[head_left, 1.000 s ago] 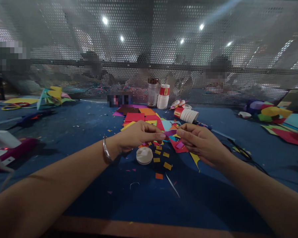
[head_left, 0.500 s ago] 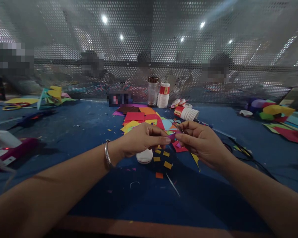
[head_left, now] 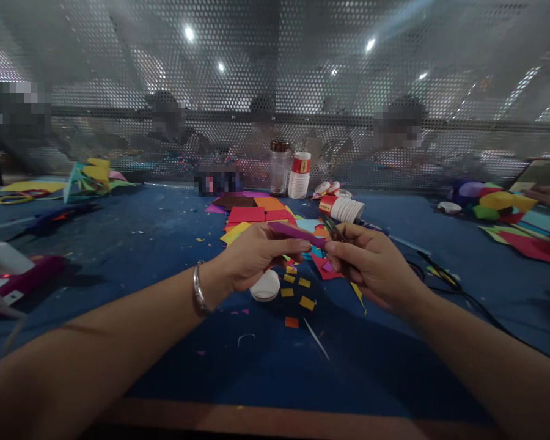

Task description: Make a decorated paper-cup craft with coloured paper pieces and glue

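A folded-looking strip of purple paper (head_left: 294,232) spans the gap between both hands above the table. Its left part is pinched by my left hand (head_left: 261,252), thumb on the near side. At the strip's right end are the fingertips of my right hand (head_left: 371,260), closed. Dark metal blades, seemingly scissors (head_left: 332,226), stick up out of that same hand; their handles are hidden by the fingers. Below lie a white paper cup base (head_left: 264,286), several small yellow paper pieces (head_left: 307,303), an orange piece (head_left: 291,322) and a thin white stick-like scrap (head_left: 316,339).
Coloured paper sheets (head_left: 246,214) lie behind my hands. Farther back stand a clear bottle (head_left: 279,171) and stacked paper cups (head_left: 299,177); another cup stack (head_left: 346,209) lies sideways. A purple-and-white glue gun (head_left: 36,275) is at left, black cables (head_left: 472,299) at right.
The purple paper now shows as a long strip stretching over my left fingers; before, only a small bit showed between my fingertips. The blades stand out more. Another person's hand appears at far right.
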`<state>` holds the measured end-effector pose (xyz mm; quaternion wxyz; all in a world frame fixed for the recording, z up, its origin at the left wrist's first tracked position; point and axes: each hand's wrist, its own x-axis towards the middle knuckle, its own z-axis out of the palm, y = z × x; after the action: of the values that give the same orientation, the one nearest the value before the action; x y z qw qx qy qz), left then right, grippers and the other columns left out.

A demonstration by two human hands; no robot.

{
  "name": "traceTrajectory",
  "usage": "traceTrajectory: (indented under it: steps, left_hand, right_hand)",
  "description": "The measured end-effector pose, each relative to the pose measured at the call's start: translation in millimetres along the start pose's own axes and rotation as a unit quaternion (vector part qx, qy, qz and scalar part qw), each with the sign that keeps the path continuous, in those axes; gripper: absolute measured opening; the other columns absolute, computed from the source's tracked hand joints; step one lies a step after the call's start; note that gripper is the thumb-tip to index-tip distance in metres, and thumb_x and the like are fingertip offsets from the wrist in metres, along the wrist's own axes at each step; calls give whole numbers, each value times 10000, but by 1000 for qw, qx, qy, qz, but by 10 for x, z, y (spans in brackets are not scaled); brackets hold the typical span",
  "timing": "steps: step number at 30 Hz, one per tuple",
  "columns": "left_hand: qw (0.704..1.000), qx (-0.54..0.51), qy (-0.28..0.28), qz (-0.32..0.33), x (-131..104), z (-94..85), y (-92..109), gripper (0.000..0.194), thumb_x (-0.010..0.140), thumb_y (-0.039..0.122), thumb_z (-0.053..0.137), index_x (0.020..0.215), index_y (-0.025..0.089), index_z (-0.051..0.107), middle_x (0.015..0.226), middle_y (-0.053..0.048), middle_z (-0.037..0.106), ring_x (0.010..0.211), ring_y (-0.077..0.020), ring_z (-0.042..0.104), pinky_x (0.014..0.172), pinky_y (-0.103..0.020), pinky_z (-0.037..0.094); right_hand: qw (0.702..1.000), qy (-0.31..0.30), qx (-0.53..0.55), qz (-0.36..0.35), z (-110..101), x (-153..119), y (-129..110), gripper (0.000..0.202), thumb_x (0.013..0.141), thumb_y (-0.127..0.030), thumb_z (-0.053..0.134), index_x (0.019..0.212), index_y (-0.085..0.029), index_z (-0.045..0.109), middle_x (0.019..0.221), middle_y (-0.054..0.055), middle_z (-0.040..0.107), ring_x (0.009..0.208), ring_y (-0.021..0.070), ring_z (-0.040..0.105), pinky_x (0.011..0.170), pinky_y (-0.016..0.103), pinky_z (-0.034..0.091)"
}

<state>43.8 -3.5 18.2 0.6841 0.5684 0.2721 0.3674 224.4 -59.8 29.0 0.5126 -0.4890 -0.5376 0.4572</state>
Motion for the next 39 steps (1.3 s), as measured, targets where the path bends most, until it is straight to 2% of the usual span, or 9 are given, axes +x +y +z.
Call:
traceTrajectory:
  steps: [5, 10, 13, 18, 24, 29, 35, 39]
  left_hand:
    - [999, -18, 26, 31, 1, 74, -74, 100, 759, 207, 770, 834, 148, 737, 828, -34, 707, 721, -114, 636, 613, -226, 422]
    - [999, -29, 21, 25, -4, 130, -126, 166, 718, 207, 803, 836, 129, 715, 808, -29, 701, 706, -114, 621, 641, -244, 468]
    - [998, -42, 35, 34, -14, 156, -122, 191, 692, 169, 807, 839, 126, 692, 790, -16, 692, 715, -111, 620, 661, -241, 478]
    - [994, -46, 67, 72, -20, 140, -89, 108, 769, 128, 703, 830, 142, 615, 756, 1, 668, 707, -102, 633, 648, -230, 463]
    - [986, -4, 111, 121, 3, 111, -109, 351, 726, 122, 738, 945, 192, 473, 739, 45, 622, 706, -112, 637, 684, -261, 491]
    - [981, 30, 105, 159, 15, 103, -127, 401, 708, 130, 741, 964, 207, 443, 718, 60, 595, 672, -99, 598, 668, -257, 491]
    - [982, 48, 73, 167, -7, 106, -144, 420, 693, 119, 712, 987, 211, 427, 770, 45, 584, 744, -119, 597, 693, -271, 495]
    - [983, 41, 64, 167, -17, 117, -143, 432, 676, 110, 708, 982, 219, 424, 768, 43, 590, 734, -116, 589, 692, -268, 483]
  right_hand:
    - [1000, -13, -11, 11, 19, 1, 21, 200, 732, -288, 710, 722, -182, 540, 493, -58, 559, 350, 6, 288, 365, 202, 131]
    - [999, -18, -25, 9, 20, 0, 49, 211, 741, -312, 716, 742, -175, 556, 496, -59, 549, 359, 13, 286, 374, 209, 145]
    - [999, -22, -25, 7, 18, 2, 53, 281, 737, -382, 750, 766, -176, 560, 497, -66, 536, 366, 18, 292, 378, 213, 148]
    - [997, -35, -73, 3, -2, 19, 52, 428, 710, -538, 783, 809, -178, 575, 489, -76, 512, 376, 27, 274, 382, 229, 116]
    - [992, -40, -113, -30, -19, 28, 67, 488, 760, -664, 686, 757, -195, 552, 495, -76, 481, 405, 45, 278, 398, 235, 133]
    - [983, -41, -173, -41, -42, 30, 94, 453, 795, -641, 666, 823, -194, 597, 515, -77, 461, 437, 69, 316, 430, 238, 186]
    - [973, -53, -217, -59, -64, 31, 133, 411, 852, -600, 616, 879, -190, 621, 543, -66, 448, 481, 87, 347, 462, 241, 220]
    - [969, -51, -231, -77, -71, 15, 130, 378, 863, -569, 622, 872, -191, 629, 589, -43, 492, 523, 99, 392, 494, 247, 270]
